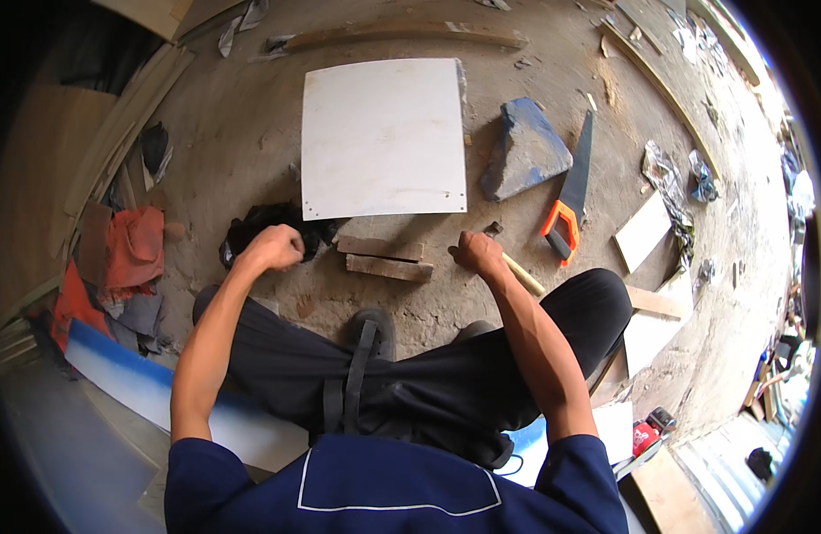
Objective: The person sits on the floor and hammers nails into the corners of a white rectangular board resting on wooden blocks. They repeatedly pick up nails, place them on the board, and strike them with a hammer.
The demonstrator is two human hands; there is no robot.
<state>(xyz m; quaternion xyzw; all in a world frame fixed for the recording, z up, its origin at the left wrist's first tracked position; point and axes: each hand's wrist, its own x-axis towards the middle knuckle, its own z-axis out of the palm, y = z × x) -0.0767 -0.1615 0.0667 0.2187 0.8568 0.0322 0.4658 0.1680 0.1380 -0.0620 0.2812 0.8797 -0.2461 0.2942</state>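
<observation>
My left hand (279, 249) is curled closed above a crumpled black plastic bag (241, 233); whatever its fingers hold, if anything, is hidden. My right hand (478, 252) is closed too, knuckles up, beside a hammer (523, 277) whose pale handle lies on the ground by my wrist. What this hand holds cannot be made out. Between the hands lie two short wood blocks (388, 268), side by side. Beyond them is a white square board (384, 138) with small dark dots near its two near corners.
To the right are a blue-grey stone slab (530, 149) and a handsaw (572, 191) with an orange and black handle. A long wood strip (406, 34) lies at the far side. Orange cloth (134, 249) is at the left, white offcuts (643, 233) at the right.
</observation>
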